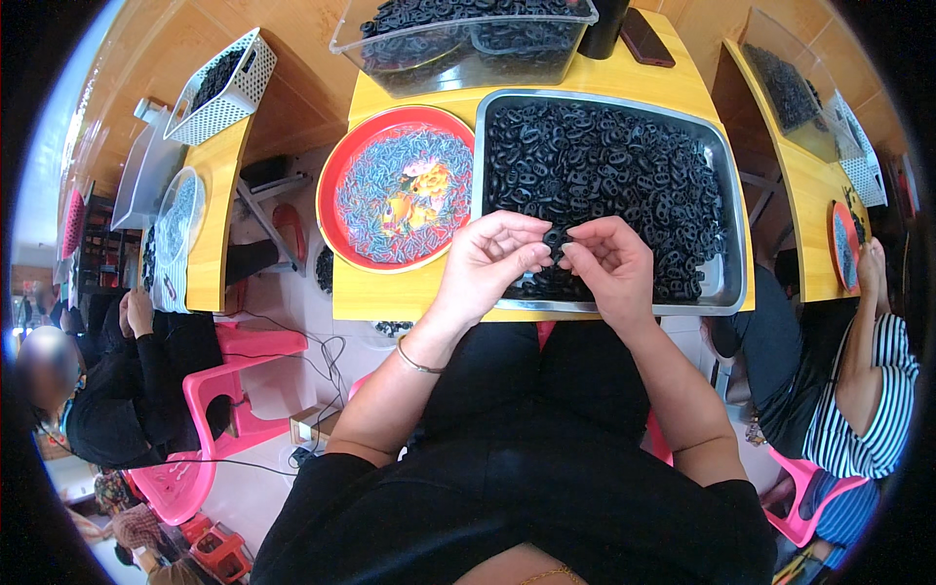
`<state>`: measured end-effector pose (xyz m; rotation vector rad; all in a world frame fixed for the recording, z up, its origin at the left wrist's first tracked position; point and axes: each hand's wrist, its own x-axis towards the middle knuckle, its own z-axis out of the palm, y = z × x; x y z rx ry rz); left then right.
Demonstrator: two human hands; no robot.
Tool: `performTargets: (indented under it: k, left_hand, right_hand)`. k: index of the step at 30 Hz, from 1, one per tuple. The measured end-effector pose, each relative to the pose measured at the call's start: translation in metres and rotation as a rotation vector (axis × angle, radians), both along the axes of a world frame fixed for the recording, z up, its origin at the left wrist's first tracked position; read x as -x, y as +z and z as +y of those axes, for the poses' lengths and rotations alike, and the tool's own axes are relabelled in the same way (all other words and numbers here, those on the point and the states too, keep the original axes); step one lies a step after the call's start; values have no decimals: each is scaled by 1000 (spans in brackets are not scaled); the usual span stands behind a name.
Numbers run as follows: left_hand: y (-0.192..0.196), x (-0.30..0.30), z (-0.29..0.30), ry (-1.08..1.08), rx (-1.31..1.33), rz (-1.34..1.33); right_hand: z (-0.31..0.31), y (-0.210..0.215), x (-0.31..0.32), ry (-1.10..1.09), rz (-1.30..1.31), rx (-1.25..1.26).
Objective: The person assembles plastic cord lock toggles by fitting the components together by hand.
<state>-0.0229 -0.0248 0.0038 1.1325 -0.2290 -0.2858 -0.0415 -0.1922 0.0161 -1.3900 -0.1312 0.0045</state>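
Note:
Over the near edge of a steel tray [736,283], my left hand [487,261] and my right hand [616,261] meet with thumbs and forefingers pinched. Between their fingertips they hold a small black two-holed piece [556,240], partly covered by the fingers. Many similar black oval pieces [624,175] fill the tray beneath. Left of it, a round red tray [336,210] with a printed flower carries a scatter of tiny silvery, spring-like parts [375,175]; they are too small to make out exactly.
Behind the trays stands a clear bin [468,68] of black pieces, beside a dark cylinder [604,27] and a phone [646,39]. Everything rests on a yellow table [400,304]. People sit at tables on both sides, on pink chairs [200,429]. Cables [336,366] cross the floor at left.

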Motion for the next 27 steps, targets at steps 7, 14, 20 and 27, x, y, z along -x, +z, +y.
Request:
performTargets:
  k: [7,14,20,27]
  left_hand:
    - [-1,1,-2,11,-4,-11]
    - [-1,1,-2,4,0,-33]
    - [-1,1,-1,7,-10,-22]
    - [-1,1,1,-20,-18,-12]
  right_hand:
    - [-1,0,-1,-11,7,13]
    - [-1,0,0,-13,-2,24]
    - [-2,-3,0,0,1,6]
    - [-1,-3,1,11,13,24]
